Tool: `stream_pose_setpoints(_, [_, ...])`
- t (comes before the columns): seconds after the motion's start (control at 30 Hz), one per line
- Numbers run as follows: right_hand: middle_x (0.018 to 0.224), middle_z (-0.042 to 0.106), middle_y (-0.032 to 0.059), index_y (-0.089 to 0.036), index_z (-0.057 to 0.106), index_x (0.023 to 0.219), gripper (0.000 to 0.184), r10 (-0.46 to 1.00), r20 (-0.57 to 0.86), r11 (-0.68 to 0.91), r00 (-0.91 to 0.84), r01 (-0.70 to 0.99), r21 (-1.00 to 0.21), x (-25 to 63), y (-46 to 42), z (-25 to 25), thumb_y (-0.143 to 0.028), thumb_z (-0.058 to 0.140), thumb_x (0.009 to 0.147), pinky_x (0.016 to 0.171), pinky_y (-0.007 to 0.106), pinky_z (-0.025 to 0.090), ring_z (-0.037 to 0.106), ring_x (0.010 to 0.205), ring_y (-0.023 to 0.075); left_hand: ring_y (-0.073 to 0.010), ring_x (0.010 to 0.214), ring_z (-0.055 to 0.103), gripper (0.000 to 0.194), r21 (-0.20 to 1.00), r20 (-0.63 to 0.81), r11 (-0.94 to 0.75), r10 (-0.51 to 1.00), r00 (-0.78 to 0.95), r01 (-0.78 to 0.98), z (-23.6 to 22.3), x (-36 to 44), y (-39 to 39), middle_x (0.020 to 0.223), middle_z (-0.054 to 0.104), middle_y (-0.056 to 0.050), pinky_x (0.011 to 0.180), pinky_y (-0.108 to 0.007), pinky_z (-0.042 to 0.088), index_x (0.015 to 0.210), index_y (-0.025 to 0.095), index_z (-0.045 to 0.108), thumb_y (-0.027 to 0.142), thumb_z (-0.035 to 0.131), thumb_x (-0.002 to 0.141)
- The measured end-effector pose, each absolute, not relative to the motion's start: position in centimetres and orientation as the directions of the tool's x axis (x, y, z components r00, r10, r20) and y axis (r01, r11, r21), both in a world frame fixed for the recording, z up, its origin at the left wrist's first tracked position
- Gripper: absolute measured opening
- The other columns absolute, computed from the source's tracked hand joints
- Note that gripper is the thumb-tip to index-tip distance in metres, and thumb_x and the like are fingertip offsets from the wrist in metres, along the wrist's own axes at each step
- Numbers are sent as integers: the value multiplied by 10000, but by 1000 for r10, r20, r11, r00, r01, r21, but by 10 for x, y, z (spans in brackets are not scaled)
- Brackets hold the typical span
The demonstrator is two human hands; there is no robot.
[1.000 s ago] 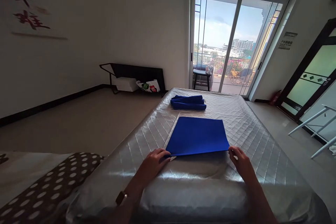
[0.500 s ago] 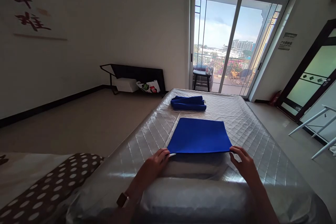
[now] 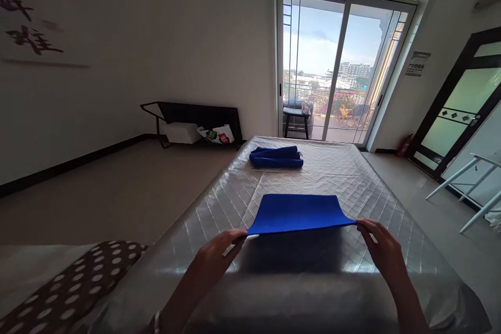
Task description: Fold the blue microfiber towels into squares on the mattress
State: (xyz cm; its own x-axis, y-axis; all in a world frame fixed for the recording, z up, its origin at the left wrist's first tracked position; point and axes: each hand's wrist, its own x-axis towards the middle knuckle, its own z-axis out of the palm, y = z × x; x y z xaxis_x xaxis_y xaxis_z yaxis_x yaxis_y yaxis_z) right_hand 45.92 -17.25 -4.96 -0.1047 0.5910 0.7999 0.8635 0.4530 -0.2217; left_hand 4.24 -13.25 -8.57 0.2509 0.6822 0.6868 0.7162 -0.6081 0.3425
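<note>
A folded blue cloth (image 3: 299, 213) is stretched between my hands above the silvery quilted mattress (image 3: 309, 297). My left hand (image 3: 219, 253) pinches its near left corner, where a small white tag sticks out. At the near right corner, my right hand (image 3: 383, 250) has thumb and fingers closed on the fabric. The near edge is raised off the mattress, with a dark shadow or reflection beneath it; whether the far edge touches the mattress I cannot tell. Farther back lies a loosely rolled or folded bundle of blue cloth (image 3: 276, 157).
A brown polka-dot cloth (image 3: 84, 282) lies at the lower left. Against the wall stands a low black bench (image 3: 199, 117) with a white box (image 3: 182, 133) and a printed bag (image 3: 217, 134). A sliding glass door (image 3: 307, 62) is behind the mattress; white furniture legs (image 3: 450, 177) stand right.
Both hands have lifted the near edge of the blue cloth and moved slightly farther apart, pulling it taut. The cloth's far edge appears nearer to me. The view has shifted a little.
</note>
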Motion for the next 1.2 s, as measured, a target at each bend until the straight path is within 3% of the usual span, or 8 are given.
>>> stream_pose_setpoints(0.23, [1022,770,-16,-321,688,1133,207,532,840,420,-105,894,-154,471,-195,-16,-318,510,1027,679,223,623,761,808,144,-125,691,754,319,320,714,-644,646,270,695,-36,49,-155,811,788,47,623,-173,579,1004,292,709,522,488,994])
stream_pose_setpoints(0.43, [1007,771,-29,-326,683,1189,217,456,866,393,-204,919,9,494,-205,23,-306,567,1007,726,201,601,753,828,128,-134,648,729,241,260,766,-684,576,286,681,17,53,-150,797,759,50,617,-207,588,1019,335,721,501,556,963])
stream_pose_setpoints(0.63, [974,768,-41,-350,698,1177,214,387,897,220,-216,966,137,509,-218,74,-301,574,1009,577,171,536,733,747,94,-153,622,705,180,141,851,-679,456,263,720,74,66,-134,754,739,80,541,-258,573,1018,429,729,493,584,932])
stream_pose_setpoints(0.8, [938,763,-16,-318,718,1093,187,426,884,360,-190,932,27,529,-195,89,-389,572,999,694,244,585,735,777,146,-151,618,670,202,261,764,-726,558,324,637,96,83,-92,790,751,86,613,-266,561,966,427,758,536,606,892])
stream_pose_setpoints(0.9, [929,761,8,-283,742,1047,265,598,782,414,-174,903,-116,550,-146,82,-429,524,1007,605,253,573,708,659,143,-141,577,633,331,350,562,-704,686,462,619,89,102,-35,760,759,44,607,-251,520,911,338,784,594,579,875])
stream_pose_setpoints(1.0, [923,765,31,-245,769,982,270,764,635,326,-113,917,-229,569,-78,78,-376,532,989,595,268,560,676,587,139,-146,614,640,403,349,432,-700,710,556,623,79,131,38,737,754,17,630,-243,496,888,267,785,594,550,875])
stream_pose_setpoints(1.1, [953,768,56,-229,783,939,250,800,597,226,-50,948,-223,582,-7,90,-315,550,968,731,316,563,696,693,177,-157,689,655,377,270,508,-708,680,528,653,82,164,106,811,754,-23,712,-264,504,833,224,778,514,545,894])
stream_pose_setpoints(1.2, [1057,750,92,-213,783,964,274,747,663,156,37,961,-230,591,52,112,-317,530,981,821,348,540,687,777,194,-180,786,672,311,192,650,-646,648,398,739,93,191,157,921,747,-53,770,-289,504,889,218,782,408,538,927])
